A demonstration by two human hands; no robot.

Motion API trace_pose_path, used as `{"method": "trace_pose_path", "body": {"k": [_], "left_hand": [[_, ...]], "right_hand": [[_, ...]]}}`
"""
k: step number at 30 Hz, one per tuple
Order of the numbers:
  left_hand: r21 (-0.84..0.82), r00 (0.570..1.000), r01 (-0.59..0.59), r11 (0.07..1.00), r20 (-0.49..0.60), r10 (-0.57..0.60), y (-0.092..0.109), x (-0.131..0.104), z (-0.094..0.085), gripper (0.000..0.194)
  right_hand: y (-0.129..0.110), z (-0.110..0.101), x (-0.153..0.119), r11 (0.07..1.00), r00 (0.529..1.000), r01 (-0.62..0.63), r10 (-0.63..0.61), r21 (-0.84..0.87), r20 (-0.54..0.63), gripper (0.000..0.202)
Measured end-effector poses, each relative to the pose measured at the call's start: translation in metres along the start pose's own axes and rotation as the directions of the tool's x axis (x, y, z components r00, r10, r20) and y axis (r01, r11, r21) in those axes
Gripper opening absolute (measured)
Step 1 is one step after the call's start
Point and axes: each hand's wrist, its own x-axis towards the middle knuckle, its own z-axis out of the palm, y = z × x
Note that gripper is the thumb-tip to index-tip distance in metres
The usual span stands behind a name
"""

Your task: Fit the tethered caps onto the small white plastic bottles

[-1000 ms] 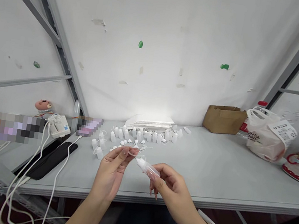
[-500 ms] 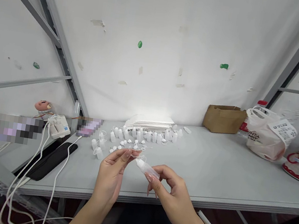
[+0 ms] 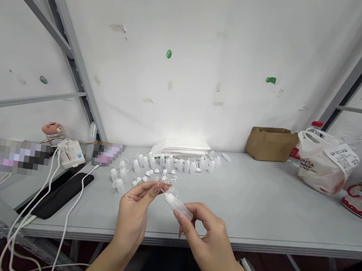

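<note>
My right hand is closed around the body of a small translucent bottle, tilted with its nozzle end toward the upper left. My left hand pinches at that nozzle end; what lies between its fingertips is too small to make out. A thin loop stands at the bottle's neck. Beyond my hands, several similar bottles stand on the grey table, some with looped caps. Small white caps lie scattered in front of them.
White flat sheets are stacked by the wall. A cardboard box and a white plastic bag stand at the back right. On the left lie a black power bank, white cables and a white adapter.
My right thumb has shifted slightly left along the bottle. The bottle has tilted a little, and the loop at its neck has moved slightly right. My left fingertips remain at the nozzle end.
</note>
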Motion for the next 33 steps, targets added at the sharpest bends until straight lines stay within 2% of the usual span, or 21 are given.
{"method": "trace_pose_path", "body": {"k": [5, 9, 15, 19, 23, 24, 26, 28, 31, 33], "left_hand": [[0.105, 0.998, -0.051, 0.993, -0.023, 0.053, -0.004, -0.004, 0.001, 0.011], [0.138, 0.997, -0.070, 0.988, -0.004, 0.071, -0.006, -0.005, 0.001, 0.010], [0.179, 0.997, -0.078, 0.981, 0.024, 0.075, -0.006, -0.002, 0.002, 0.011], [0.131, 0.998, -0.053, 0.990, 0.024, 0.051, -0.006, -0.001, 0.004, 0.012], [0.076, 0.994, -0.036, 0.996, 0.107, 0.028, -0.005, 0.001, 0.005, 0.039], [0.078, 0.991, -0.037, 0.996, 0.129, 0.027, -0.005, 0.002, 0.004, 0.041], [0.092, 0.987, -0.048, 0.995, 0.159, 0.033, -0.006, 0.004, 0.002, 0.027], [0.117, 0.983, -0.075, 0.990, 0.176, 0.053, -0.009, 0.006, 0.000, 0.011], [0.211, 0.965, -0.133, 0.969, 0.252, 0.077, -0.012, 0.008, 0.001, 0.008], [0.309, 0.946, -0.153, 0.939, 0.321, 0.048, -0.013, 0.011, 0.001, 0.011]], "right_hand": [[0.004, 0.005, -0.005, 0.986, 0.987, 0.124, -0.134, -0.115, -0.089, 0.016], [0.007, 0.007, -0.004, 0.977, 0.980, 0.159, -0.173, -0.140, -0.097, 0.014], [0.010, 0.007, -0.001, 0.991, 0.994, 0.093, -0.098, -0.097, -0.050, 0.016], [0.011, 0.006, 0.005, 1.000, 1.000, 0.007, -0.007, -0.006, 0.007, 0.022], [0.016, 0.005, 0.013, 0.970, 0.989, -0.123, 0.102, 0.210, 0.107, 0.030], [0.017, 0.004, 0.015, 0.956, 0.985, -0.146, 0.116, 0.255, 0.130, 0.030], [0.019, 0.002, 0.017, 0.946, 0.978, -0.161, 0.115, 0.282, 0.172, 0.030], [0.020, 0.001, 0.019, 0.961, 0.976, -0.137, 0.089, 0.240, 0.201, 0.027], [0.023, 0.001, 0.020, 0.985, 0.975, -0.085, 0.051, 0.150, 0.218, 0.023], [0.029, 0.002, 0.023, 0.994, 0.972, -0.061, 0.039, 0.090, 0.232, 0.023]]}}
